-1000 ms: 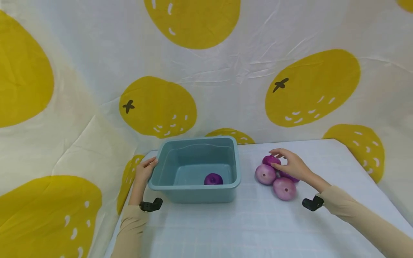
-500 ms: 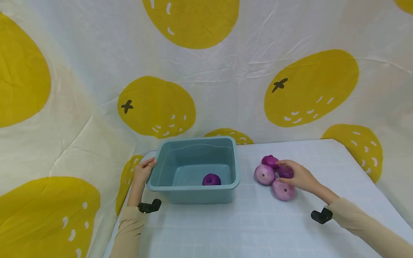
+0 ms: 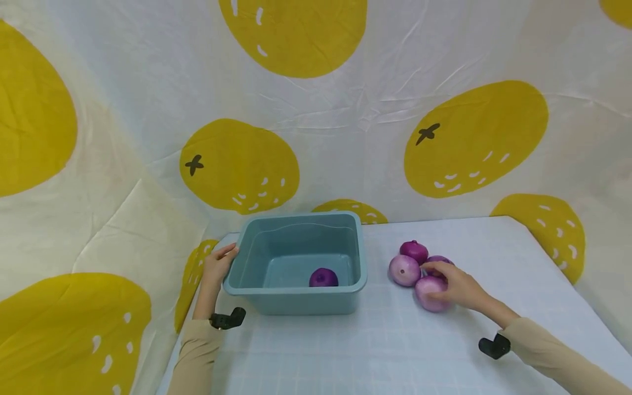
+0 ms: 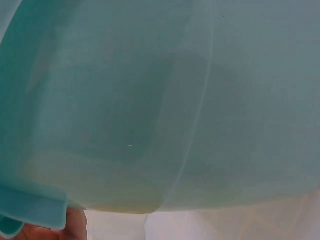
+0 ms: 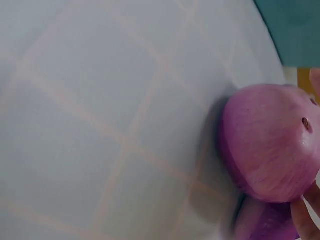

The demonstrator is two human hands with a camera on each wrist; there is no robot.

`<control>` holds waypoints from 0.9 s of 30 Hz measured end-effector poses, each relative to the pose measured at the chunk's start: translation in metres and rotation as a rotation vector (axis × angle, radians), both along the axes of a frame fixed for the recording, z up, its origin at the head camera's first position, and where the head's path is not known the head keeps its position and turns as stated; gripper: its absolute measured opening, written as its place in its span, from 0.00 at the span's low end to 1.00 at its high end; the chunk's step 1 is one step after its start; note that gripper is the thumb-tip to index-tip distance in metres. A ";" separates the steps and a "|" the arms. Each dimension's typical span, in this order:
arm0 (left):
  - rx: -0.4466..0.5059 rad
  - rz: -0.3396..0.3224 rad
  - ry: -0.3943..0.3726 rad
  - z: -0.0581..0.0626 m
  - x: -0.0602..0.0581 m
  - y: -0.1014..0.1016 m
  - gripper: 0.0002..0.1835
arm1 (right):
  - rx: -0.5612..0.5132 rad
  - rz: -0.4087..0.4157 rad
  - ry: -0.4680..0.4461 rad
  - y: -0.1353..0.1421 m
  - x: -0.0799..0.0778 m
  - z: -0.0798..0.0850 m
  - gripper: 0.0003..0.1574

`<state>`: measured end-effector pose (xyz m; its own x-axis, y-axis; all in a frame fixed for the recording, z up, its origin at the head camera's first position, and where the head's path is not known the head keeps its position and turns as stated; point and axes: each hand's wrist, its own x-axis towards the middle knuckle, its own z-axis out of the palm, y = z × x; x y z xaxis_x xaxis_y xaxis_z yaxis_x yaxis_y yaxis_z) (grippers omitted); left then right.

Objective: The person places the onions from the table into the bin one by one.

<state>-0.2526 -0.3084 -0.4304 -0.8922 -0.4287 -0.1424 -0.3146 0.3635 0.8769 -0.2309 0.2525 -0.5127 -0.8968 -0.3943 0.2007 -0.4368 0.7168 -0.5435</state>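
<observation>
My left hand [image 3: 217, 267] grips the left rim of a blue-green plastic basin [image 3: 308, 303]; in the left wrist view its fingers [image 4: 76, 224] show beneath the rim. One dark purple onion [image 3: 323, 277] lies inside the basin. To the right of it, my right hand [image 3: 461, 286] holds the nearest pale pink-purple onion [image 3: 428, 296], thumb on the near side and fingers over the far side. The right wrist view shows this onion [image 5: 272, 142] between fingertips at the right edge. The palm is hidden there.
Beside the held onion are a pale onion [image 3: 404, 270], a deep purple onion [image 3: 413, 252] and another purple onion [image 3: 436, 258], partly hidden by the right hand. All are on a pale checked tablecloth [image 3: 385, 351]. A fruit-printed curtain [image 3: 345, 153] hangs behind.
My right hand has come from the back purple onion toward me, past the right-hand one, onto the nearest pale onion. My left hand stays at the basin's rim.
</observation>
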 end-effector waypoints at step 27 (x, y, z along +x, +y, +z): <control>0.019 -0.017 -0.012 0.001 0.002 -0.002 0.28 | 0.084 0.053 -0.092 -0.007 0.008 -0.023 0.49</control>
<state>-0.2510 -0.3101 -0.4298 -0.8977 -0.4102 -0.1608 -0.3186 0.3522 0.8800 -0.2228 0.2456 -0.5356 -0.8875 -0.4533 0.0826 -0.4259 0.7387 -0.5224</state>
